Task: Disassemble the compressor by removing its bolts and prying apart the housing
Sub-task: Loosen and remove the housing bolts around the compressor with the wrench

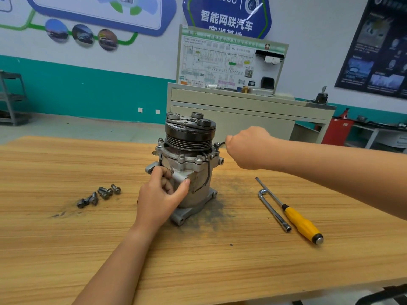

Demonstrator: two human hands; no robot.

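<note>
Head view: the compressor [189, 172] stands upright near the middle of the wooden surface [66, 249], pulley end up, on a dark smear of grime [220, 208]. The left hand [161, 194] grips its body low on the near side. Its fingers [166, 175] curl round a cast lug and the thumb presses flat on the front. The right hand [246, 148] is just to the right of the flange, fist clenched on a thin tool [222, 144] whose tip meets the right-most of the flange bolts [217, 145]. The kind of tool cannot be made out.

At least three more flange bolts are seated, two at the front and one on the left. A cluster of loose bolts [99, 193] lies on the surface well to the left. To the right lie a socket wrench [274, 209] and a yellow-handled screwdriver [302, 224], side by side and untouched.

The step in hand looks like loosening this bolt, with the housing not yet split. To do it well:

- Seat the tool fully and square on the head before loading it, since a tilted bite may round the head.
- Make the left hand push against the turn, because the tall compressor on its small foot could twist or tip.
- Pull in a smooth arc rather than jerking, so a slip doesn't throw the knuckles into the pulley.
- Put the freed bolt with the others.
- Pry only once every flange bolt is out.
</note>
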